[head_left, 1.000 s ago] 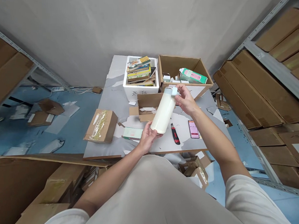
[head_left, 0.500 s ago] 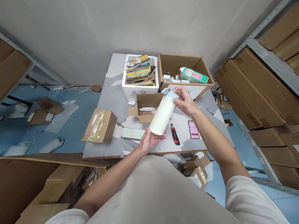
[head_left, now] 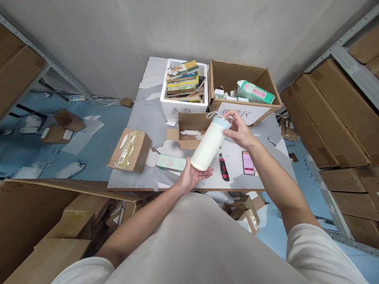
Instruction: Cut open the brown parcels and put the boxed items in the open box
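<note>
A cream water bottle (head_left: 207,146) with a pale blue collar, a silvery rim and a thin strap loop is held tilted above the table. My right hand (head_left: 239,129) grips its top end between thumb and fingers. Under its base, my left hand (head_left: 192,175) cradles the bottom with fingers stretched along it. Behind the bottle stands an opened small cardboard box (head_left: 189,144) with white paper scraps inside. A flat mint-green box (head_left: 171,163) lies left of the bottle's base. To the right is a black and red box cutter (head_left: 223,169).
A taped carton (head_left: 130,151) sits at the table's left. Along the back are a white foam box (head_left: 185,111) of books and a large cardboard box (head_left: 271,103) holding small boxes. A phone (head_left: 248,163) lies at the right. Cartons fill the side shelves.
The bottle has turned slightly in my hands, and its strap loop now shows standing out at the top left. The whole view has shifted a little.
</note>
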Demonstrator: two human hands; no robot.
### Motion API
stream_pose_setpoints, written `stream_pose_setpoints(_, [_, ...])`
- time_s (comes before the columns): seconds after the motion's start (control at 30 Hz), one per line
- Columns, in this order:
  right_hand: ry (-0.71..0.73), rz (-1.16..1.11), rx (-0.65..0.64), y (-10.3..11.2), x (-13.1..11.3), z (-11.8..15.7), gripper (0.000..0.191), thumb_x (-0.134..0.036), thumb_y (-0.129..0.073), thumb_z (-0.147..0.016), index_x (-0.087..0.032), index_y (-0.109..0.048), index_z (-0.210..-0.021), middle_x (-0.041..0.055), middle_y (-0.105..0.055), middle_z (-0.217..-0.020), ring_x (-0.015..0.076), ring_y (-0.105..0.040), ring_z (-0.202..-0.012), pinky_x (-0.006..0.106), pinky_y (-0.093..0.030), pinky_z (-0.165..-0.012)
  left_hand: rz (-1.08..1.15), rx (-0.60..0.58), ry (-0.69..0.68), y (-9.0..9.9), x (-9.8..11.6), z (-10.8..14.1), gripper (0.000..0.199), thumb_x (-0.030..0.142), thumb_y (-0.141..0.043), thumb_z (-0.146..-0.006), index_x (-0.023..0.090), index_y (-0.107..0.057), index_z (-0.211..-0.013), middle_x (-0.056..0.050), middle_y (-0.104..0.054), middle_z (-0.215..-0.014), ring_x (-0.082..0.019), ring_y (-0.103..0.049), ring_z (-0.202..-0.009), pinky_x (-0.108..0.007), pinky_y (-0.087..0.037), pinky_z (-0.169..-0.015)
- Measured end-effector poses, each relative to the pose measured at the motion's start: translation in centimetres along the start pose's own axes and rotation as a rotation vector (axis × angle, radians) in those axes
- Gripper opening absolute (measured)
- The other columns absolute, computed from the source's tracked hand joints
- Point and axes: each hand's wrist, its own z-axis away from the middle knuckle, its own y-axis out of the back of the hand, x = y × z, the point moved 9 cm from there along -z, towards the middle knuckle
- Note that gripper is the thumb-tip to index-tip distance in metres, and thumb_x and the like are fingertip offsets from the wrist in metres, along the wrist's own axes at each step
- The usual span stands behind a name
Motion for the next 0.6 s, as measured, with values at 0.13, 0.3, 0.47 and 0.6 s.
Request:
stream_pose_setpoints(0.13, [0.048, 0.051, 0.073, 1.0, -0.9, 0.8, 0.054, -0.048, -0.083, -0.060, -0.031, -0.049, -0.097, -0.0012, -0.060, -0.096, 0.0180, -0.059, -0.085, 0.029, -0.050, -0.064, -0.146, -0.024, 0.013, 1.6, 0.0, -0.4, 0.090, 0.082, -0.021, -0.080, 0.014, -0.053, -0.129, -0.018, -0.069, -0.106, -0.026, -0.068, -0.088, -0.039, -0.047, -0.085])
stream_pose_setpoints(0.3, [0.159, 0.095, 0.255, 5.3, -2.9, 3.5, 0.054, -0.047, -0.083, -0.060, -0.032, -0.049, -0.098, -0.0016, -0.059, -0.100, 0.0183, -0.060, -0.090, 0.029, -0.051, -0.067, -1.010, 0.289, -0.104, 11.8, 3.4, 0.6, 0.084, 0.071, -0.056, -0.073, 0.012, -0.050, -0.131, -0.022, -0.060, -0.124, -0.033, -0.058, -0.114, -0.046, -0.041, -0.098])
stream_pose_setpoints(0.47, [0.116, 0.171, 0.363, 7.5, -2.0, 6.4, 0.055, -0.047, -0.086, -0.056, -0.030, -0.050, -0.094, -0.0010, -0.059, -0.097, 0.0202, -0.059, -0.091, 0.031, -0.050, -0.068, -2.070, 0.456, 0.063, 19.9, 6.2, 0.9, 0.101, 0.030, -0.079, -0.058, 0.014, -0.030, -0.145, -0.024, -0.016, -0.156, -0.041, -0.014, -0.143, -0.061, -0.016, -0.111])
stream_pose_setpoints(0.6, [0.058, 0.192, 0.345, 6.4, -0.4, 7.6, 0.056, -0.047, -0.086, -0.054, -0.030, -0.050, -0.094, -0.0006, -0.059, -0.095, 0.0214, -0.058, -0.091, 0.033, -0.048, -0.070, -2.289, 0.308, 0.148, 22.0, 6.3, -1.3, 0.094, 0.016, -0.066, -0.065, 0.016, -0.023, -0.148, -0.021, -0.009, -0.158, -0.036, -0.006, -0.146, -0.061, -0.011, -0.111])
